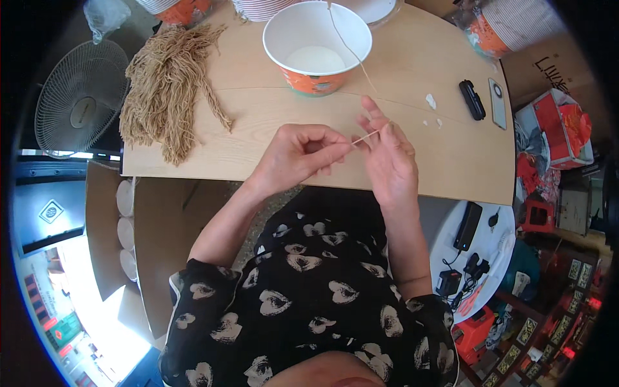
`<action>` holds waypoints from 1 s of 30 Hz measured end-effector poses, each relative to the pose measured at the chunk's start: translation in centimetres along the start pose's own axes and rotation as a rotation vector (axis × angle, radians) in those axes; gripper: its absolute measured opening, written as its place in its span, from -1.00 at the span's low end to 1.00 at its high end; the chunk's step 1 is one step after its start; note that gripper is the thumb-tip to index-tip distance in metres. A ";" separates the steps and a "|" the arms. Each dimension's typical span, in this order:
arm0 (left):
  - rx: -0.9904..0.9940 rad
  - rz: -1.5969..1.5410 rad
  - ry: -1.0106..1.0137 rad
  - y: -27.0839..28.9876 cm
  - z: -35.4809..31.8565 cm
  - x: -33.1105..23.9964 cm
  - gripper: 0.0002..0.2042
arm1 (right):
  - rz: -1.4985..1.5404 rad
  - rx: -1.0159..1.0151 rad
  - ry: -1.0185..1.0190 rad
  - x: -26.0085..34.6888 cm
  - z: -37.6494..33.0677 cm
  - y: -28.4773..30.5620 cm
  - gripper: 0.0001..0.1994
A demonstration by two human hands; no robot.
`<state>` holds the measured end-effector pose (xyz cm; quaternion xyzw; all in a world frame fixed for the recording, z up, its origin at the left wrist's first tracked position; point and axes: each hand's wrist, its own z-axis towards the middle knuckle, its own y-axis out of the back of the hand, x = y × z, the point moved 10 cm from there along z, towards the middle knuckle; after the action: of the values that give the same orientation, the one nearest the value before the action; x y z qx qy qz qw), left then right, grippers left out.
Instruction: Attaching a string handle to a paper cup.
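Note:
Over the near edge of the table, my left hand pinches one end of a thin tan string between thumb and fingertips. A short stretch of it runs across to my right hand, where the thumb presses it against the fingers; the other fingers are partly raised. Just beyond stands a large white paper tub with an orange printed base and some whitish stuff at the bottom. Another thin strand hangs over the tub's rim toward my right fingertips; whether it joins the held string I cannot tell.
A thick bundle of tan strings lies at the table's left. Stacked paper tubs stand at the far side. White scraps, a black case and a phone-like slab lie right. A fan stands left of the table.

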<state>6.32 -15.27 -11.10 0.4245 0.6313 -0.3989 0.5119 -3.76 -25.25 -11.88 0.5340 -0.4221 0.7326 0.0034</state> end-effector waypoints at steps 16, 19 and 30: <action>0.045 0.121 -0.071 1.4 0.0 -3.1 -0.88 | -1.146 0.208 0.224 3.1 -1.0 -5.0 -0.85; 0.073 -0.007 -0.015 1.9 0.0 -1.6 -0.83 | -1.123 0.192 0.381 3.7 -1.3 -5.7 -0.92; 0.095 -0.219 0.192 0.4 -0.8 1.3 -0.46 | -1.076 0.100 0.465 4.9 -1.8 -5.0 -0.92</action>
<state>6.30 -14.26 -12.26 0.4129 0.7006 -0.4392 0.3819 -5.00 -23.06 -5.05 0.4981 -0.0445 0.7447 0.4420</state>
